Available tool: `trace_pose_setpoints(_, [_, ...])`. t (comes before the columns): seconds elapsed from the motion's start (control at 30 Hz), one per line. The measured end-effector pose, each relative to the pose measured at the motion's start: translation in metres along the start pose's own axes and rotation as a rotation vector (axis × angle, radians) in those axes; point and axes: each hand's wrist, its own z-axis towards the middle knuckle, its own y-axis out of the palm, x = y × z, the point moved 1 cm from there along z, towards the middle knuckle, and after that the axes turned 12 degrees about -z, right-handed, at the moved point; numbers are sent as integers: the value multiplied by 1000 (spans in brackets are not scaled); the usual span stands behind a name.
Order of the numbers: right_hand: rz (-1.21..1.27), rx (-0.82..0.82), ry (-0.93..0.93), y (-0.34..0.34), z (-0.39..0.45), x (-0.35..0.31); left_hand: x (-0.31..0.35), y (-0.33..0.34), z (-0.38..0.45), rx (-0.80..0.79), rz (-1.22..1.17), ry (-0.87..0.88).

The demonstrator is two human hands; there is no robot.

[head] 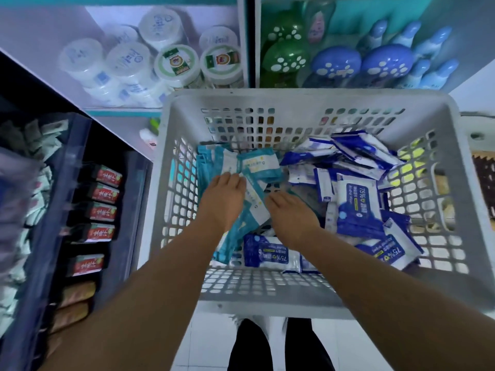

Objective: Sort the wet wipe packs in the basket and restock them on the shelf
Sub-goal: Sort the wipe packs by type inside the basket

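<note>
Both hands reach into a grey basket [171, 156] of wet wipe packs. The left hand [223, 199] lies flat on the teal packs [257, 163]; whether the right hand [290, 212] grasps anything cannot be told. Dark blue packs [357, 202] fill the right side.

The basket [308, 100] at centre frame is matt grey plastic with perforated walls. Inside it, the wet wipe packs [357, 202] are glossy, crinkled plastic film. At upper left, white tubs [128, 60] look like smooth plastic; at upper right, blue bottles [385, 62] shine glossy.
</note>
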Motion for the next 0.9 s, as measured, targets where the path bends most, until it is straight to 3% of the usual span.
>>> trace_pose_setpoints(0.37, [214,-265,466,39,33,23,37,51,35,-88,-108,221])
trace_pose_setpoints(0.5, [323,-383,395,53,43,20,34,62,44,-104,-148,222])
trace_pose_setpoints(0.63, [323,-368,123,50,40,2,32,62,44,-99,-154,231])
trace_pose_setpoints(0.7, [367,-293,87,43,40,-3,30,60,46,-73,-164,227])
trace_pose_setpoints(0.8, [395,-72,304,46,45,6,26,58,52,-27,-191,212])
trace_pose_setpoints(0.9, [431,-134,526,53,51,18,26,60,56,-40,-162,202])
